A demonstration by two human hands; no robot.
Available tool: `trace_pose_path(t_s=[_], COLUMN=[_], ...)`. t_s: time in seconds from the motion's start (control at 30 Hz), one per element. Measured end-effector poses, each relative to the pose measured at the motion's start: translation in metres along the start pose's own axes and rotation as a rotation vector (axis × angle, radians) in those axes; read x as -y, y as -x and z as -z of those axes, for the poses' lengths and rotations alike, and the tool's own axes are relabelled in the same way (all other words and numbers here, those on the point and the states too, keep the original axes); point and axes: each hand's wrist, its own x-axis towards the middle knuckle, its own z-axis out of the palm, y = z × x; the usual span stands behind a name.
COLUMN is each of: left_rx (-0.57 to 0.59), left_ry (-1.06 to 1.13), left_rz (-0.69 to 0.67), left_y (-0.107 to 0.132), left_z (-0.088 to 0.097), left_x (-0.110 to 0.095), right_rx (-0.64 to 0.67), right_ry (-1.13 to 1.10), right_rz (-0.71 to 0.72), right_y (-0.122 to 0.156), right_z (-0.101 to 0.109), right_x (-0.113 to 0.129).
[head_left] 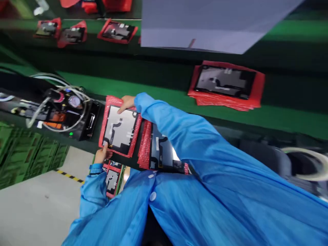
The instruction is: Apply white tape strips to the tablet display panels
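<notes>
Both my hands hold a flat display panel (123,127) with a grey back, black border and dark flex strip, lying on a red bubble-wrap bag (102,128). My right hand (127,103) grips the far edge, thumb on top. At the near left corner, my left hand (101,154) pinches the panel and bag, its thumb over the edge. Just to the right, more panels (161,150) rest on red bubble wrap (145,145), partly covered by my right sleeve. Below my left hand, another panel (112,180) on red wrap sits at a lower level.
A machine with cables and a green light (71,131) stands left of the panel. Another panel (225,82) lies on stacked red bags on the green bench (164,80). Wrapped panels (118,31) line the far belt. Green crates (33,153) stand at left; a white sheet (205,24) overhangs.
</notes>
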Motion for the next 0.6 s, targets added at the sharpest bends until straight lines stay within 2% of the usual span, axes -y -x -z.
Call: trace_pose_path(t_s=[0.07, 0.1, 0.13, 0.17, 0.2, 0.3, 0.33, 0.4, 0.43, 0.5, 0.6], left_rx=[-0.286, -0.377, -0.376, -0.313, -0.208, 0.233, 0.345, 0.475, 0.502, 0.486, 0.333], left_ry=[-0.262, -0.307, -0.306, -0.262, -0.179, 0.079, 0.134, 0.168, 0.156, 0.135, 0.159], left_rz=[-0.21, -0.374, -0.515, -0.604, -0.62, -0.405, -0.307, -0.153, -0.111, -0.114, -0.183], left_y=[-0.014, -0.025, -0.038, -0.051, -0.063, -0.086, -0.088, -0.088, -0.087, -0.085, -0.087], left_z=[0.017, 0.021, 0.021, 0.018, 0.012, -0.009, -0.014, -0.021, -0.023, -0.028, -0.036], left_x=[-0.023, -0.039, -0.055, -0.07, -0.084, -0.106, -0.107, -0.102, -0.099, -0.091, -0.081], right_rx=[-0.01, -0.022, -0.04, -0.056, -0.067, -0.076, -0.07, -0.057, -0.051, -0.052, -0.142], right_ry=[0.039, 0.064, 0.093, 0.119, 0.142, 0.162, 0.153, 0.132, 0.124, 0.11, 0.081], right_rz=[0.027, 0.046, 0.066, 0.089, 0.111, 0.141, 0.136, 0.109, 0.087, 0.038, -0.016], right_y=[0.0, 0.001, 0.002, 0.004, 0.006, 0.012, 0.012, 0.011, 0.008, 0.0, -0.017], right_z=[-0.001, -0.002, -0.003, -0.004, -0.005, -0.005, -0.005, -0.005, -0.006, -0.011, -0.021], right_x=[0.004, 0.008, 0.012, 0.017, 0.021, 0.025, 0.023, 0.013, 0.007, -0.004, -0.015])
